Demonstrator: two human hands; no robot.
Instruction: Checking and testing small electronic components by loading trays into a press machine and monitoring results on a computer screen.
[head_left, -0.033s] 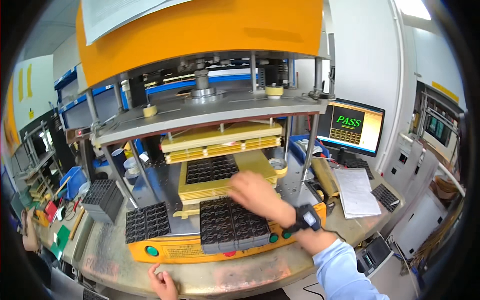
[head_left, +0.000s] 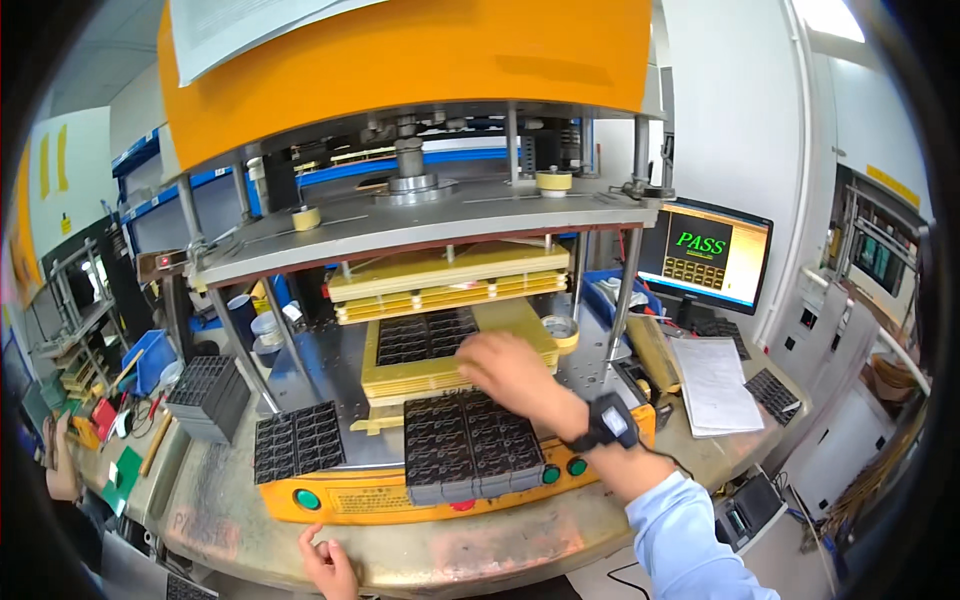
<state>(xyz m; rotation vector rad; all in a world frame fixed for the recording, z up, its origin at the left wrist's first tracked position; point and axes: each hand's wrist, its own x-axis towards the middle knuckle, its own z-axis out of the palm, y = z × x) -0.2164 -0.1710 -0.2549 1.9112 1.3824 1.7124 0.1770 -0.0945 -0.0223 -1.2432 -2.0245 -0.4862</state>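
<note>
Head view: the orange press (head_left: pixel 400 60) stands open above a yellow fixture (head_left: pixel 410 377); a panel stack (head_left: pixel 470 450) lies nearer, a black panel (head_left: pixel 412 338) inside the fixture. The right hand (head_left: pixel 507 368) is between, grip unclear; the left hand (head_left: pixel 328 565), apart, curls loosely, empty. Apparently panel handling; moving one calls for clearance.

Hands (head_left: pixel 508 372) apart, right arm (head_left: pixel 645 485) forward

White wall (head_left: pixel 735 110) at right, with 1 tall pipe (head_left: pixel 804 130); bright light (head_left: pixel 832 18) above. Left, blue shelf (head_left: pixel 137 152), pale panel (head_left: pixel 88 170) with 2 yellow strips (head_left: pixel 62 161). Pale floor (head_left: pixel 592 583).
</note>
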